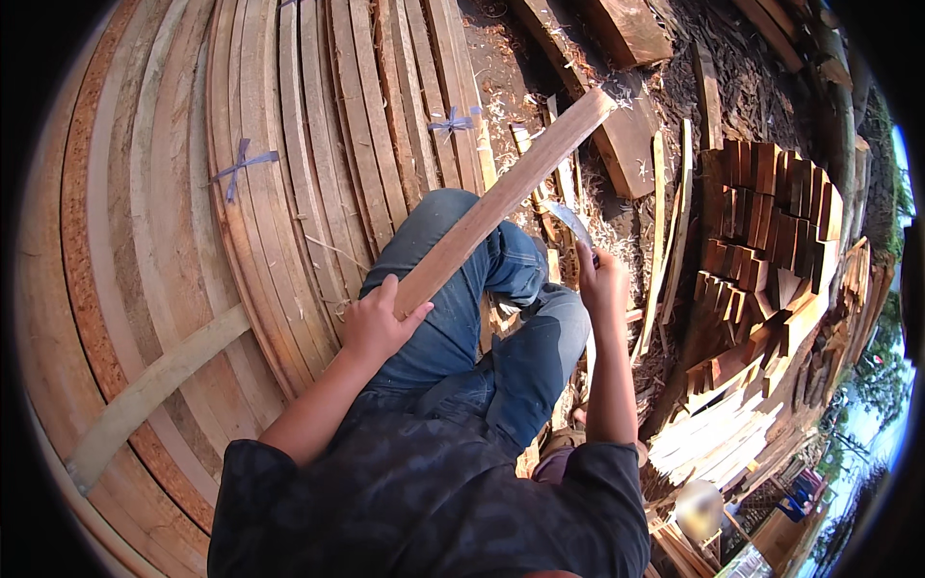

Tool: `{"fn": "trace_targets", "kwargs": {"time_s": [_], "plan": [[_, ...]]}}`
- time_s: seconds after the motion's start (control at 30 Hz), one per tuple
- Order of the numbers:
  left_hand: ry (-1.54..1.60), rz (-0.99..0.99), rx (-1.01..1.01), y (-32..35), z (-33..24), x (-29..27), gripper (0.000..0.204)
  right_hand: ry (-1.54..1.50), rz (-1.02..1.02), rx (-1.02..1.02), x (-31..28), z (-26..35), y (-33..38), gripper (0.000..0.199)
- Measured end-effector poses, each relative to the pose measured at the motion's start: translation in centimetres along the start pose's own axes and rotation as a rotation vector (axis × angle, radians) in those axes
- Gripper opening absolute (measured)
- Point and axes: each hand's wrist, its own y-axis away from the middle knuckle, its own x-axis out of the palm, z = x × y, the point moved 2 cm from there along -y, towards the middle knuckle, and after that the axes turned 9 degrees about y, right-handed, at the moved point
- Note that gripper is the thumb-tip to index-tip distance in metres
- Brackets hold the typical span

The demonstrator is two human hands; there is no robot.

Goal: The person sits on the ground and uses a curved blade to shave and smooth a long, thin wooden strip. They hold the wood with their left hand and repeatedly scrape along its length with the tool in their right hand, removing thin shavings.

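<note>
My left hand (379,323) is closed round the near end of a long flat wooden board (496,202). The board slants over my jeans-clad leg, its far end up and to the right. My right hand (604,282) grips a knife with a curved metal blade (570,223). The blade points up and left, just right of the board and apart from it as far as I can see. The knife's handle is mostly hidden in my fingers.
Long planks (318,125) lie side by side on my left, some tied with blue strips (241,169). Thick beams (631,154) and pale shavings lie ahead. Short cut pieces (761,241) are stacked on the right, and thin strips (660,241) lie nearer me.
</note>
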Motion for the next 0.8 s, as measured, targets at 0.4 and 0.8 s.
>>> {"fn": "trace_targets", "kwargs": {"time_s": [0.4,0.8], "plan": [[0.025,0.077,-0.036,-0.5,-0.3,-0.4,0.062,-0.472,0.162,0.095,5.2,6.7,6.2,0.052],[0.083,0.199,-0.165,2.8,0.4,-3.9,0.077,-0.336,0.225,0.052,3.5,4.9,9.4,0.053]]}}
